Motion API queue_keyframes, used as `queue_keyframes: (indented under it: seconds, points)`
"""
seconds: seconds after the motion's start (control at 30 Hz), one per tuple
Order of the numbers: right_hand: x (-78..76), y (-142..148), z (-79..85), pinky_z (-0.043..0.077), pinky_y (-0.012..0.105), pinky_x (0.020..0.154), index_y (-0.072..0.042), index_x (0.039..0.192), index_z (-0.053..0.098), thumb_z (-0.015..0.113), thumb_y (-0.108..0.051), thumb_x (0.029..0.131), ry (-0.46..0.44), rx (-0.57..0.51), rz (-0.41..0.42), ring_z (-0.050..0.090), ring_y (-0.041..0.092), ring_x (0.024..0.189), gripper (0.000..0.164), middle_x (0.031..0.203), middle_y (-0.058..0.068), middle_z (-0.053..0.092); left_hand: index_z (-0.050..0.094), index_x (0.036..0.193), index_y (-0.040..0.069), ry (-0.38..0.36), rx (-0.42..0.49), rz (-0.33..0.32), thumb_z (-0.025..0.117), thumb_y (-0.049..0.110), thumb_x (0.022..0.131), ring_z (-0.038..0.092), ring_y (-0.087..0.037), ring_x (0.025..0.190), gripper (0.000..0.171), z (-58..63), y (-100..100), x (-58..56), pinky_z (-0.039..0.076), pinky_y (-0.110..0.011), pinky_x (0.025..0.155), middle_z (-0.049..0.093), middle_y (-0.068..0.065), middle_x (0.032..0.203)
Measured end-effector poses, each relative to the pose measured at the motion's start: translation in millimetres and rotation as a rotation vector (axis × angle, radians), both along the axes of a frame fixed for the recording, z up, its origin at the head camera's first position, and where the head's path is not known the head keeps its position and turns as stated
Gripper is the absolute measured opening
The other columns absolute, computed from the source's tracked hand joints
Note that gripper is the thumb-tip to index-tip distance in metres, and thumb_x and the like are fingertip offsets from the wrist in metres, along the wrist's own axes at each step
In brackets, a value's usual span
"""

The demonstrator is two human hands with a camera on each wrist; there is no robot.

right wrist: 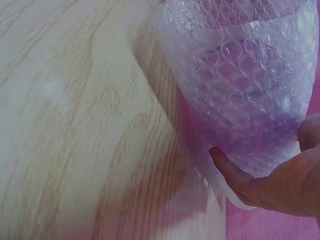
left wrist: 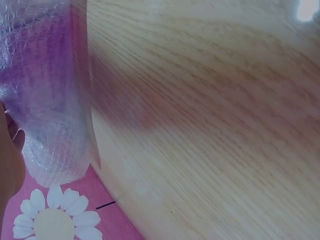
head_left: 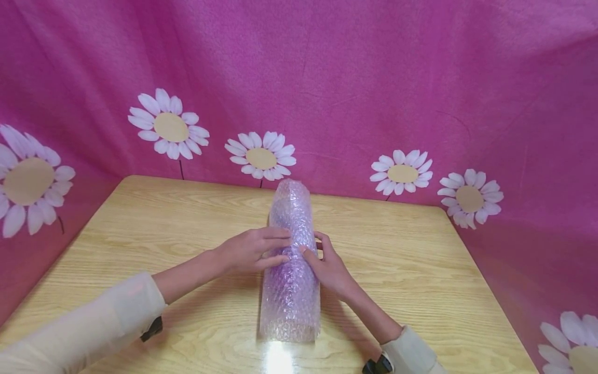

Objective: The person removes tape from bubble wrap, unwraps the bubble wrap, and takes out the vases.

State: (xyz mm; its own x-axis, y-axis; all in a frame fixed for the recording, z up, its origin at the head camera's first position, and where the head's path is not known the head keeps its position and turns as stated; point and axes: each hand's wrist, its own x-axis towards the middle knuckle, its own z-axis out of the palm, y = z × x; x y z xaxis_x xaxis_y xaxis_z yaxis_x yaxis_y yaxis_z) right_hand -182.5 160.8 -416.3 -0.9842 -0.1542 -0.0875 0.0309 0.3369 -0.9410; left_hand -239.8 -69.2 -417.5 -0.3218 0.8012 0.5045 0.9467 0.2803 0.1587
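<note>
Two hands (head_left: pixel 254 249) (head_left: pixel 330 269), two sleeves (head_left: pixel 98 319), one bubble-wrapped bundle (head_left: pixel 291 296), one table (head_left: pixel 397 249), six printed flowers (head_left: pixel 171 127)

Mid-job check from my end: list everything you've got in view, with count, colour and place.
Bubble-wrapped bundle: one, clear wrap with purple showing through, lying lengthwise on the table under both hands; what is inside cannot be made out.
Table: one, light wood grain, beneath the bundle.
Cloth backdrop: magenta, behind the table and along both sides.
Printed daisies: six in the head view, white petals with tan centres, on the backdrop; the outermost two are cut off by the frame.
Wrist devices: two, black, one by each cuff.
Sleeves: two, cream, one on each arm.
Left hand: one, touching the bundle's left side and top.
Right hand: one, touching its right side and top.
</note>
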Motion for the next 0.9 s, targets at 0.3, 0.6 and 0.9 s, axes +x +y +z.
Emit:
queue_keyframes:
  seconds: [0.3,0.6,0.9]
  points:
    - [-4.3,2,-10.1,0.061,0.046,0.072,-0.01,0.151,0.031,0.055,-0.029,0.103,0.011,0.007,-0.008,0.066,0.04,0.099,0.057,0.139,0.028,0.045,0.07,0.12,-0.001,0.102,0.012,-0.025,0.064,0.033,0.098,0.062,-0.028,0.118,0.042,-4.1,0,-3.6,0.048,-0.039,0.102,0.067,-0.017,0.124]
    - [-4.1,3,-8.7,0.061,0.044,0.07,-0.008,0.148,0.036,0.057,-0.033,0.102,0.048,0.047,-0.008,0.067,0.038,0.098,0.057,0.136,0.026,0.048,0.071,0.119,-0.002,0.143,0.029,-0.036,0.061,0.034,0.099,0.063,-0.028,0.116,0.042,-4.5,0,-4.7,0.048,-0.043,0.103,0.068,-0.016,0.121]
    - [9.1,4,10.5,0.047,0.053,0.099,-0.009,0.142,0.05,0.067,-0.036,0.094,0.36,0.357,-0.032,0.05,0.035,0.124,0.058,0.141,0.016,0.048,0.07,0.122,0.0,0.095,-0.045,0.001,0.071,0.029,0.091,0.062,-0.026,0.119,0.042,1.6,2,-1.8,0.05,-0.037,0.099,0.067,-0.015,0.126]
